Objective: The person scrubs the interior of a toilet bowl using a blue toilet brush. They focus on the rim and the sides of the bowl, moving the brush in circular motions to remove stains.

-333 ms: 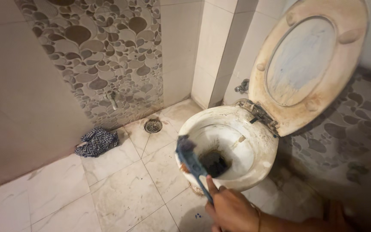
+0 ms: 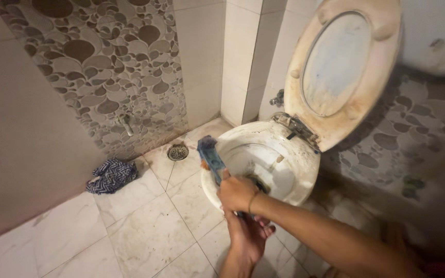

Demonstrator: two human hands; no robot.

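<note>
White marble-look floor tiles [image 2: 145, 231] occupy the nearest part of the view, with both forearms entering from the lower right. Left hand [image 2: 248, 239] sits lowest, just above the floor in front of the bowl, palm side partly up with fingers loosely curled; whether it closes on anything cannot be told, as the other wrist covers its fingertips. Right hand [image 2: 236, 192] lies directly above it, at the front rim of the toilet bowl [image 2: 289, 180], and is clamped around the lower handle of a blue toilet brush [image 2: 211, 154]. Brush head stands up and to the left, over the outer left edge of the rim, not down in the bowl. Bowl interior shows brown marks and streaks on the white ceramic, and the hinge area [image 2: 297, 128] is visibly soiled; judged from this, scrubbing is under way but far from finished. Raised seat and lid [image 2: 341, 72] lean back, stained yellow-brown around the ring, apparently untouched by cleaning. Farther left on the floor lie a crumpled blue-and-white cloth [image 2: 112, 175] and a round floor drain [image 2: 177, 152]. Pebble-patterned wall tiles [image 2: 104, 72] close the scene behind.
</note>
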